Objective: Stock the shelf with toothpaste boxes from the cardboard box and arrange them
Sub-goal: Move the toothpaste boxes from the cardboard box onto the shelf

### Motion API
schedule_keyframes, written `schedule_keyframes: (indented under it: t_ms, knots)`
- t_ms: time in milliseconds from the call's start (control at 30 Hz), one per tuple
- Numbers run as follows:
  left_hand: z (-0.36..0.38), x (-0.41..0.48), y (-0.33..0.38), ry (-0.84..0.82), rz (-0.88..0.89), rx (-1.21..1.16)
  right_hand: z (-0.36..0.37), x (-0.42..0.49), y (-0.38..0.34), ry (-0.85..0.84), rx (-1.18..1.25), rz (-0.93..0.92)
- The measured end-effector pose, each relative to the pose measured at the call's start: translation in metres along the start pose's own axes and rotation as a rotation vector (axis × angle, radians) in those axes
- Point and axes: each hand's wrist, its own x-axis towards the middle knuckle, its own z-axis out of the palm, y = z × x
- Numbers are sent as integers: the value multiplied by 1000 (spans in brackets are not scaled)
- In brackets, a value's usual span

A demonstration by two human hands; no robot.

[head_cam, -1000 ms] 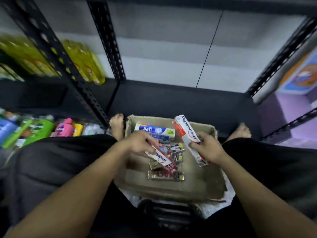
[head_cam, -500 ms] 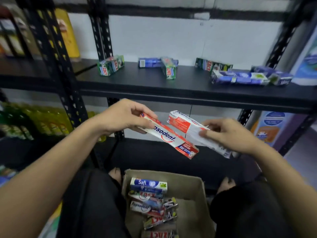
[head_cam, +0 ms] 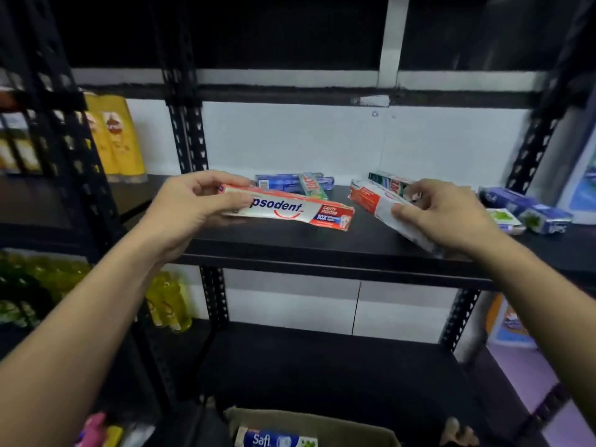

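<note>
L hand (head_cam: 190, 211) grips Pepsodent box (head_cam: 290, 211), R hand (head_cam: 448, 214) pinches 2nd box (head_cam: 371, 198) at shelf (head_cam: 322, 246); a rushed set-down prob shoves green box (head_cam: 390, 183) back.

The left hand (head_cam: 190, 209) grips a Pepsodent box (head_cam: 290, 211) over the black shelf (head_cam: 322, 243). The right hand (head_cam: 442, 214) holds a second red-and-white box (head_cam: 371, 200). Below, a cardboard box (head_cam: 322, 425) contains a Safi carton (head_cam: 274, 440).

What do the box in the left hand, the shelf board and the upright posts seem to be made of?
Pepsodent box: printed card, slightly glossy, with creased edges. Shelf board: matt black, probably painted wood or metal; unclear. Upright posts: black metal, likely steel, punched with rows of holes.
</note>
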Motion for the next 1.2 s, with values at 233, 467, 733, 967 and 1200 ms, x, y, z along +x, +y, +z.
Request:
schedule_keyframes:
  t_ms: [233, 467, 733, 967, 1200]
  knots:
    - [-20, 17, -30, 207, 24, -93, 79, 36, -22, 267, -139, 15]
    - [-41, 12, -50, 351, 112, -55, 94, 29, -17, 411, -54, -14]
    - [-3, 35, -86, 350, 103, 504, 113, 60, -19, 297, -42, -103]
    - [18, 68, -81, 239, 106, 804, 103, 51, -12, 141, 301, 2]
    - [19, 81, -87, 104, 50, 753, 100, 49, -11, 65, 344, 59]
